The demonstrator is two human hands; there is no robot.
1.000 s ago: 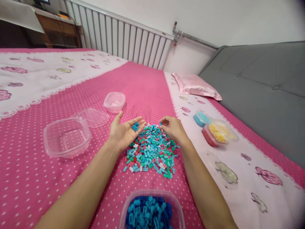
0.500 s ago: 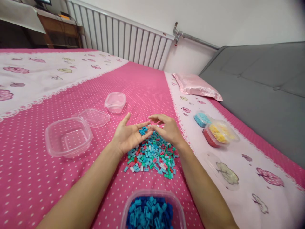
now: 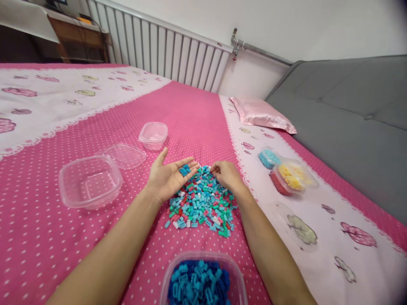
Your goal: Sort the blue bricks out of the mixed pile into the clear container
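My left hand (image 3: 167,178) is palm up with its fingers stretched out, and a few blue toy bricks (image 3: 185,170) rest on them. It hovers at the left side of a mixed pile of small toy bricks (image 3: 200,203) in light blue, green, pink, red and white. At the pile's far right edge is my right hand (image 3: 226,174), its thumb and fingertips pinched together. Whatever lies between those fingertips is too small to make out. Nearest to me stands a clear plastic tub (image 3: 239,277) holding blue bricks (image 3: 199,284).
An open clear tub (image 3: 68,186) with its lid (image 3: 130,156) sits to the left, a smaller one (image 3: 153,135) beyond. On the right are containers of light blue bricks (image 3: 269,158), yellow bricks (image 3: 289,177) and red bricks (image 3: 280,185). Farther back lies a pink pillow (image 3: 262,114).
My right hand has drawn away from my left fingers, moving right and down to the pile's edge. My left hand has shifted slightly left, with the blue toy bricks still on it.
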